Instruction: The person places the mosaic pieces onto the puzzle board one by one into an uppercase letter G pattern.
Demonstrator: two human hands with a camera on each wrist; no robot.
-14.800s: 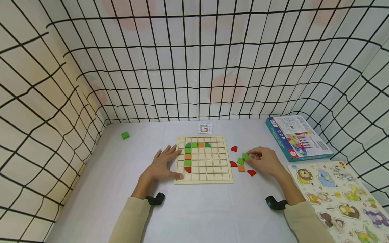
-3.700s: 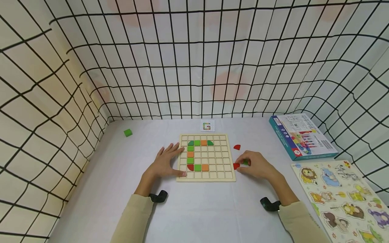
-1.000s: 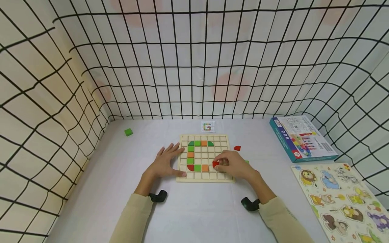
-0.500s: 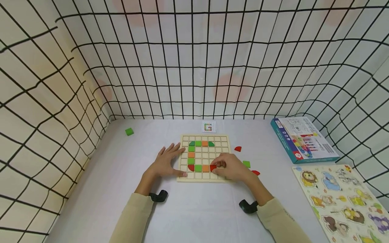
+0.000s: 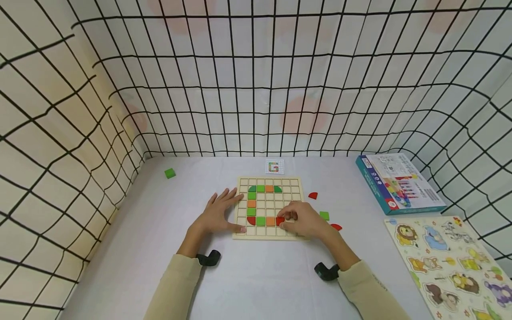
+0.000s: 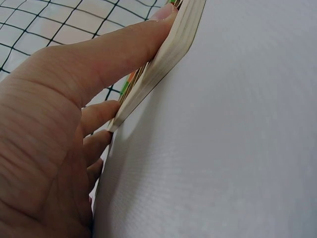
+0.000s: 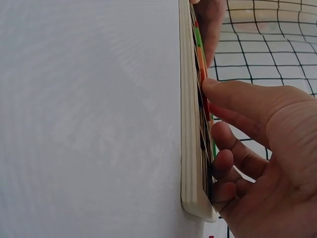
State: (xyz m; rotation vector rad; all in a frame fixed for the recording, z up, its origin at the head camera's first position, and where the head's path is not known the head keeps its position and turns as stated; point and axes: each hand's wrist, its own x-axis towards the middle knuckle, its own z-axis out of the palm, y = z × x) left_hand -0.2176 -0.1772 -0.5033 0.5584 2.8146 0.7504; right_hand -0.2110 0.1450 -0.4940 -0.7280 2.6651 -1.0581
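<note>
A wooden grid board [image 5: 267,231] lies on the white table, with green, orange and red tiles set in its cells. Along its left edge rests my left hand [image 5: 216,217], fingers spread and thumb on the lower corner; the left wrist view shows the thumb [image 6: 124,49] over the rim. My right hand [image 5: 305,219] pinches a red quarter-circle tile [image 5: 280,221] between thumb and index finger, at the right end of the lower tile row, beside an orange tile [image 5: 270,221]. In the right wrist view the red tile [image 7: 206,101] is seen edge-on at the board surface.
Right of the board lie two red quarter-circles [image 5: 313,195] and a green square [image 5: 324,216]. A small G pattern card [image 5: 274,167] is behind the board. A stray green piece [image 5: 170,173] lies far left. A box [image 5: 400,182] and an animal puzzle board [image 5: 448,253] occupy the right.
Green and orange tiles have joined the lower row since the earliest frame. My right hand has carried a red tile leftward from beside the board into that row. My left hand stays put.
</note>
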